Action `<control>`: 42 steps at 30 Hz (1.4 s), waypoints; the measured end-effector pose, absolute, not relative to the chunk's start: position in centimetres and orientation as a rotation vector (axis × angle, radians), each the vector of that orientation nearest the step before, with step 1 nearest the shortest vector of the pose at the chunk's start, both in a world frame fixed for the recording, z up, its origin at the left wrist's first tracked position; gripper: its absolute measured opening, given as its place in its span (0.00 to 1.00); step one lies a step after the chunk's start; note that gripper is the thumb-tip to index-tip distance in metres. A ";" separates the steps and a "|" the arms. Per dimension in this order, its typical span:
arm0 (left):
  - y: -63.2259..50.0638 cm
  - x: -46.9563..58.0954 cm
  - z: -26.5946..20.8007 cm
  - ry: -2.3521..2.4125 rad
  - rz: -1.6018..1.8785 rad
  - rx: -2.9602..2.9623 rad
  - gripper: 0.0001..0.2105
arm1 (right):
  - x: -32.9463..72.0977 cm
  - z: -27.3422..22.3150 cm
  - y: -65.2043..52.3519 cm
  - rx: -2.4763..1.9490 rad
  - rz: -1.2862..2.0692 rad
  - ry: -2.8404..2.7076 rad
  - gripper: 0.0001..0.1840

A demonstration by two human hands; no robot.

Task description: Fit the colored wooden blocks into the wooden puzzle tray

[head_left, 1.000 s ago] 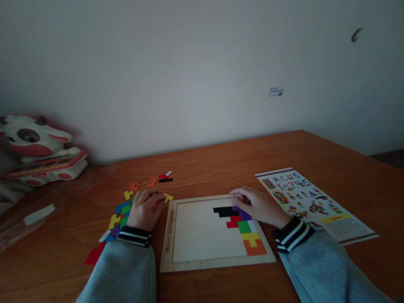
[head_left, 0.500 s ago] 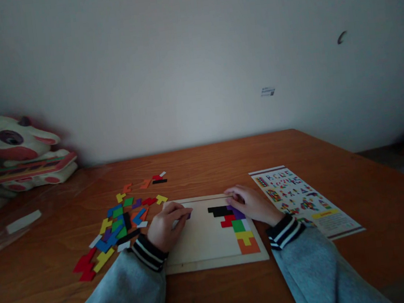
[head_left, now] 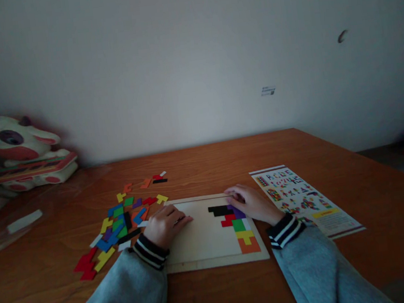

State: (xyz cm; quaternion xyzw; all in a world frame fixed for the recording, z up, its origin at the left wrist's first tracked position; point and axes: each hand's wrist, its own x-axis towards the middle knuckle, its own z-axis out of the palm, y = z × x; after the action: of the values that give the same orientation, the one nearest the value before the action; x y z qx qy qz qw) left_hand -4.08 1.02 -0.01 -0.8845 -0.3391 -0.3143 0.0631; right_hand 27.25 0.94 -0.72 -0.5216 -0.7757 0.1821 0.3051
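Note:
My left hand [head_left: 165, 226] is over the left part of a pale wooden puzzle board [head_left: 201, 244]. Its thumb and fingers are closed; the purple puzzle piece seen in them a moment ago is hidden now. At the board's upper right rests my right hand [head_left: 254, 205], fingers bent and apart, partly covering a purple piece [head_left: 238, 213] that lies in the board. Beside that piece are black pieces [head_left: 219, 211]. A red piece [head_left: 227, 221], a green piece [head_left: 238, 225], a yellow piece [head_left: 245, 234] and an orange piece [head_left: 249, 247] run down the right side.
Loose coloured pieces [head_left: 119, 224] lie heaped on the wooden table [head_left: 218, 295] left of the board. A printed pattern sheet [head_left: 336, 223] lies to the right. At the far left stands a cow-shaped toy keyboard [head_left: 39, 167], with a white strip [head_left: 24, 222] nearer.
My left hand has tipped slightly, and the purple piece at its fingertips has gone out of sight. My right hand has stayed in place.

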 end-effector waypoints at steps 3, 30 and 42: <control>1.0 -3.9 -0.1 -0.914 -0.921 -2.705 0.14 | 27.2 -0.7 0.9 -1.378 0.480 -2.059 0.13; 0.6 -3.8 -1.0 -0.854 -0.715 -2.983 0.19 | 27.2 -0.5 0.9 -1.379 0.454 -2.065 0.12; -0.4 -1.2 0.7 -1.072 -0.488 -2.850 0.14 | 27.2 -0.5 0.9 -1.386 0.484 -2.076 0.13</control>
State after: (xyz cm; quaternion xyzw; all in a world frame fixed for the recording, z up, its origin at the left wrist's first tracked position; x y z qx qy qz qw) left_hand -1.21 -0.45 0.73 -0.9238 -0.3476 -0.1581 0.0287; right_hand 27.24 0.90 -0.51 -0.5207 -0.7802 0.1817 0.2950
